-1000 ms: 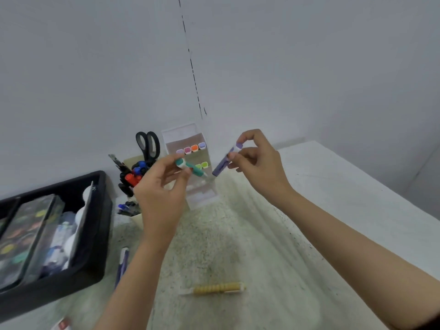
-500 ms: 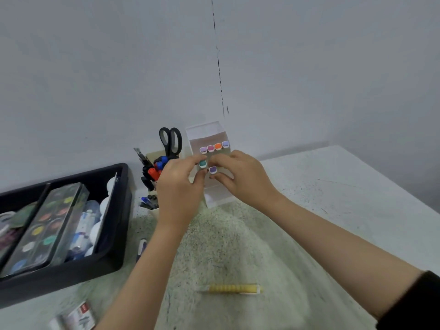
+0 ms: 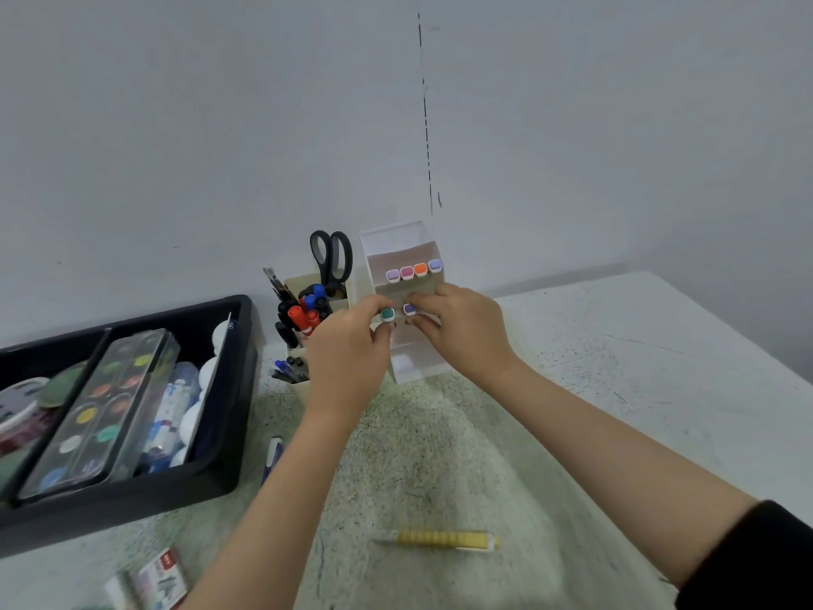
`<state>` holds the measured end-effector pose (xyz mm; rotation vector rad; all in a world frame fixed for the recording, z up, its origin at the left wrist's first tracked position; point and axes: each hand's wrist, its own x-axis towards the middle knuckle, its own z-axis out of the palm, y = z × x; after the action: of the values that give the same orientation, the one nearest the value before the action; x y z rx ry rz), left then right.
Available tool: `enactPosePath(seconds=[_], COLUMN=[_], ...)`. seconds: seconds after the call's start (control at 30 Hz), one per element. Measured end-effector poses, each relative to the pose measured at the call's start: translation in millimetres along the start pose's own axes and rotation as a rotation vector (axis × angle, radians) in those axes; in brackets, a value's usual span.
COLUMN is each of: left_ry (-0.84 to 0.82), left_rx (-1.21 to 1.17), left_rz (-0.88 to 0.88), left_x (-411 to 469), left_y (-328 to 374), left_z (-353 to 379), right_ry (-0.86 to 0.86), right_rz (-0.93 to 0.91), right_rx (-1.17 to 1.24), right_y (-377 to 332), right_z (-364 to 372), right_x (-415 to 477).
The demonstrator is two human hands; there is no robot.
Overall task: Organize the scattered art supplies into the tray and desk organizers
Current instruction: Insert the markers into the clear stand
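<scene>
The teal marker and purple marker poke out side by side from the clear holder. The left hand pinches the teal one and the right hand pinches the purple one. Both hands hide that shelf. A cup with scissors stands just left, beside the black tray. A yellow pen lies nearer.

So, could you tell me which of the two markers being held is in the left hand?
The teal-capped marker; the left hand pinches it, while the right hand holds the purple-capped one beside it.
</scene>
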<state>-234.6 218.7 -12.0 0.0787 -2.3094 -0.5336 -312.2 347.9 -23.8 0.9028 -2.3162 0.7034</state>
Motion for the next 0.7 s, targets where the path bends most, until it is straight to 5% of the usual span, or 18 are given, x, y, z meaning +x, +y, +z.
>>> enactPosePath(seconds=[0.23,0.4,0.7], left_ry=[-0.037,-0.099,-0.174], left_rx=[0.054,0.057,0.057], left_rz=[0.021,0.007,-0.021], left_x=[2.7,4.6,12.1], left_y=[2.4,4.0,7.5], left_z=[5.1,8.6,18.5], right_ry=[0.229,0.026,0.028], right_rz=[0.092,0.164,0.21], right_rx=[0.221,0.51,0.576], right_y=[11.2,20.1,19.3], right_z=[10.1,14.7,19.4], right_x=[-24.0,-34.7,-35.5])
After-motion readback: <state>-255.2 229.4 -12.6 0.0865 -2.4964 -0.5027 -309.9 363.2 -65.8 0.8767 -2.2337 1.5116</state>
